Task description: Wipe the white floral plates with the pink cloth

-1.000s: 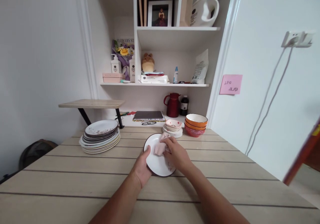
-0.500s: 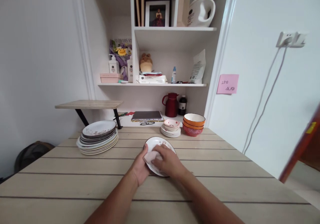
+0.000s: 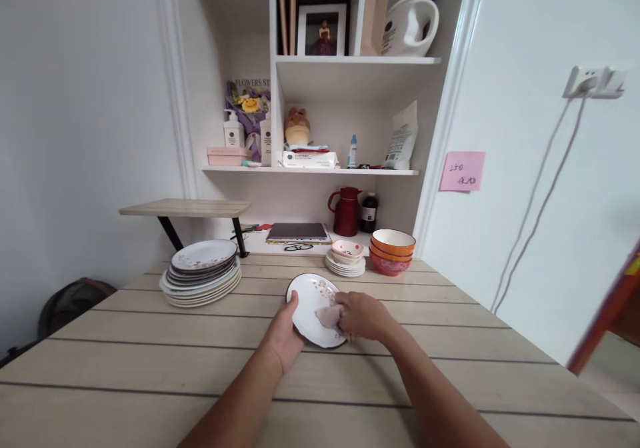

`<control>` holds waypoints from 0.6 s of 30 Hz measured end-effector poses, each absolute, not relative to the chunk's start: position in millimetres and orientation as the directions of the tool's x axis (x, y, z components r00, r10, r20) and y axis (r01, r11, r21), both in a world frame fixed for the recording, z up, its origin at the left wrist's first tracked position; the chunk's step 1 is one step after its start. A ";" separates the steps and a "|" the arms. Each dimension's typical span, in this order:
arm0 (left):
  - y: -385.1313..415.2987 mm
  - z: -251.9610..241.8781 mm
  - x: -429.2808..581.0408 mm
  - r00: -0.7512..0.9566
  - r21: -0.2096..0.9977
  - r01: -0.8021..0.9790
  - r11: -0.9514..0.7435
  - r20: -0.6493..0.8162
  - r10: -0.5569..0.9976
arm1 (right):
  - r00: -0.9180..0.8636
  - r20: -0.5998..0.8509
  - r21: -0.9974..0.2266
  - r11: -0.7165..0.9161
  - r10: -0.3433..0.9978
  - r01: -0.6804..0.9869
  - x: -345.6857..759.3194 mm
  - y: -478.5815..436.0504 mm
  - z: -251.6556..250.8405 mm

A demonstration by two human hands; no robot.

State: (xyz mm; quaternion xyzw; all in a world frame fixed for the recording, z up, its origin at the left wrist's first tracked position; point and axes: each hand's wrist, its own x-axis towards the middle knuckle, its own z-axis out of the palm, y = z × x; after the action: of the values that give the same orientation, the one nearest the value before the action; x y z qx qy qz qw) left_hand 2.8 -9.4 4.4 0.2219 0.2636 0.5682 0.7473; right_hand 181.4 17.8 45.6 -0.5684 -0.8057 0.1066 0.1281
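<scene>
A white plate (image 3: 306,308) with a dark rim and a brown flower pattern is tilted slightly above the wooden table. My left hand (image 3: 286,333) grips its left edge, thumb on top and fingers underneath. At the plate's right side, my right hand (image 3: 364,316) is closed on a pale pinkish cloth (image 3: 329,316), which lies against the plate's surface. Part of the cloth is hidden inside the fingers.
On the left of the table (image 3: 210,355) stands a stack of plates (image 3: 203,278) beside a small raised shelf (image 3: 185,208). Toward the back right are small dishes (image 3: 345,261) and stacked bowls (image 3: 391,253). Behind sit a red jug (image 3: 346,213) and a dark bottle (image 3: 369,213).
My right hand has slid the cloth from the plate's middle to its right side, uncovering more of the plate. My left hand keeps its hold. The view has shifted slightly.
</scene>
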 end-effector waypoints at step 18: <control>-13.0 7.6 4.0 0.360 0.768 -0.549 0.330 -0.139 0.923 | -0.102 0.390 -0.415 0.274 0.915 0.867 149.3 22.5 33.8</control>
State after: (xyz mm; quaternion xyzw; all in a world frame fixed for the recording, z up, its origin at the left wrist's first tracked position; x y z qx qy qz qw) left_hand 4.0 -13.0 7.6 0.3177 0.2937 0.4837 0.7608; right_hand 149.3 22.5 33.8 -0.6011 -0.7413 0.0401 0.2958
